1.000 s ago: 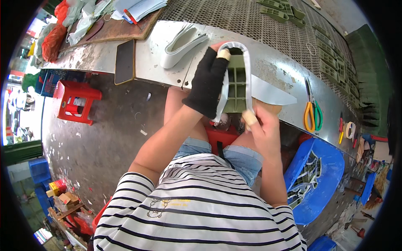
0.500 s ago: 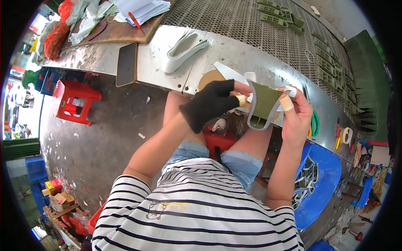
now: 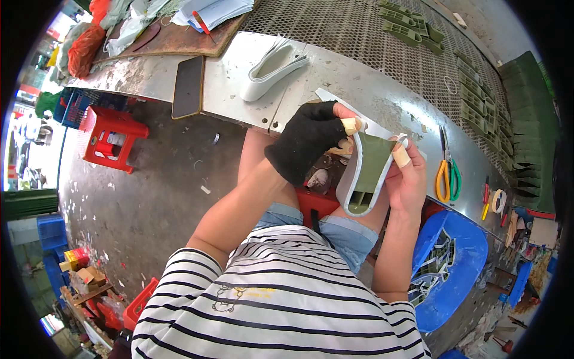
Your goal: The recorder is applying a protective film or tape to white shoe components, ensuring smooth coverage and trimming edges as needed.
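Note:
Between my two hands, a green moulded piece (image 3: 376,154) that looks like a shoe sole hangs tilted, its hollow ribbed end toward me. A pale strip (image 3: 344,186) runs round its edge. My left hand (image 3: 306,142), in a black fingerless glove with tape on the thumb, pinches the strip at the upper left corner. My right hand (image 3: 408,179), bare with taped fingertips, is closed on the upper right corner. Some of its fingers are hidden behind the piece. A loose white strip end (image 3: 332,100) shows just beyond my left hand, over the metal bench (image 3: 239,49).
Folded white strips (image 3: 263,81) and a phone (image 3: 188,88) lie on the bench. Scissors with orange and green handles (image 3: 448,178) lie on the right. Green parts (image 3: 403,27) sit on the mesh (image 3: 335,42). A blue basin (image 3: 463,269) and a red stool (image 3: 113,137) stand below.
The green piece has come nearer to me and tipped, showing more of its ribbed end. My right hand has moved left and down, and the scissors are now uncovered.

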A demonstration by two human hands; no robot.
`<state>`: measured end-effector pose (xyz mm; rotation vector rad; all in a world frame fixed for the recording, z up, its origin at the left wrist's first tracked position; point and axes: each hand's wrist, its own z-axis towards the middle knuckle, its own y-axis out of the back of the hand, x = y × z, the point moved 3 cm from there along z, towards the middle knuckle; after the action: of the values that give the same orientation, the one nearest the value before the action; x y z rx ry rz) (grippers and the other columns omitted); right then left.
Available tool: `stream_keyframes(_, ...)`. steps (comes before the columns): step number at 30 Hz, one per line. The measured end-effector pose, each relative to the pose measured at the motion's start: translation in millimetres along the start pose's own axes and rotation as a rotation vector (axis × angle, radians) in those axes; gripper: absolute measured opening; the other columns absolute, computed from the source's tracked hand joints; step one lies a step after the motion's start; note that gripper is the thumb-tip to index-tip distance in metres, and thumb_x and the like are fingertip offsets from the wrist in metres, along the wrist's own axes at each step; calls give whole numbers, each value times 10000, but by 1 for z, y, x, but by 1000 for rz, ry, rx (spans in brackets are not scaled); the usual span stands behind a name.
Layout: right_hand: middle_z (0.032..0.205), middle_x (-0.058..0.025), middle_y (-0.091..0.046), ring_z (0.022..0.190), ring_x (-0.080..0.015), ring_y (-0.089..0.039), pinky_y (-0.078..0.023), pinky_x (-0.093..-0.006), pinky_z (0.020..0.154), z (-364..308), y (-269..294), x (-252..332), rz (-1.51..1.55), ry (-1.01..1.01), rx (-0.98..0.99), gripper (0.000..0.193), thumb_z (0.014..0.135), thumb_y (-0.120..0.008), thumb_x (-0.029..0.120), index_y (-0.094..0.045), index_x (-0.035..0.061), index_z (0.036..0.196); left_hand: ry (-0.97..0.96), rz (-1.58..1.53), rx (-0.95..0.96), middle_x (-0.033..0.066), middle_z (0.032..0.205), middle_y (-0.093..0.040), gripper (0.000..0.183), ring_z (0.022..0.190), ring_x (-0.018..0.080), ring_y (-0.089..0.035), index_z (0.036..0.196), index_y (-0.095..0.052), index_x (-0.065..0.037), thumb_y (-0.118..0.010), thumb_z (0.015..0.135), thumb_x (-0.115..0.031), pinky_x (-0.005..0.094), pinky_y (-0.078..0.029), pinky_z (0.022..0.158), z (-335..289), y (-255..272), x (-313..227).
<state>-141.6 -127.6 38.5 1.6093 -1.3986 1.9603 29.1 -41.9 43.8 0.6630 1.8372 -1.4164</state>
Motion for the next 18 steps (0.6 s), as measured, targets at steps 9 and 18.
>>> stream_keyframes(9,874,-25,-631,767,-89,-588,-476,-232,697,-5,-4,-2,-35,78,-38,111,886,-572,98,-619,17,944,-24,-6,-128,26,793,-600,102,646,91,-565,841,-582,-54,-601,868,-151,211,-460,575,4,-7,6)
stream_keyframes(18,886,-11,-623,780,-79,-583,-470,-219,687,-12,5,-3,-59,110,-137,102,885,-563,78,-624,21,944,-49,160,-44,16,777,-597,90,680,83,-563,849,-592,-50,-631,848,-131,225,-467,629,-2,-14,15)
